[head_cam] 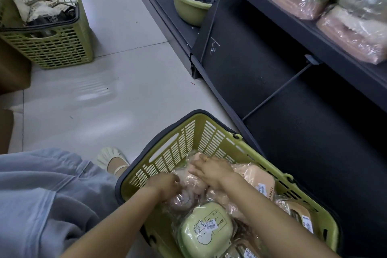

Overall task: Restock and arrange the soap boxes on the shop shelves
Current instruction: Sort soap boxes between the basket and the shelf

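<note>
A green shopping basket (184,132) stands on the floor in front of me, holding several plastic-wrapped soap boxes. Both hands are inside it on one pink wrapped soap box (193,183). My left hand (165,186) grips its near left side with curled fingers. My right hand (209,168) lies over its far top, fingers curled down over the wrap. A green soap box (206,229) with an elephant drawing and a price label lies nearer me. More pink boxes (259,180) fill the basket's right side.
The dark bottom shelf (272,81) on the right has bare bays split by a thin wire divider. The shelf above holds wrapped green and pink soap boxes (293,0). A green basin (188,4) with hooks sits farther back. A second green basket (50,33) stands on the floor at left.
</note>
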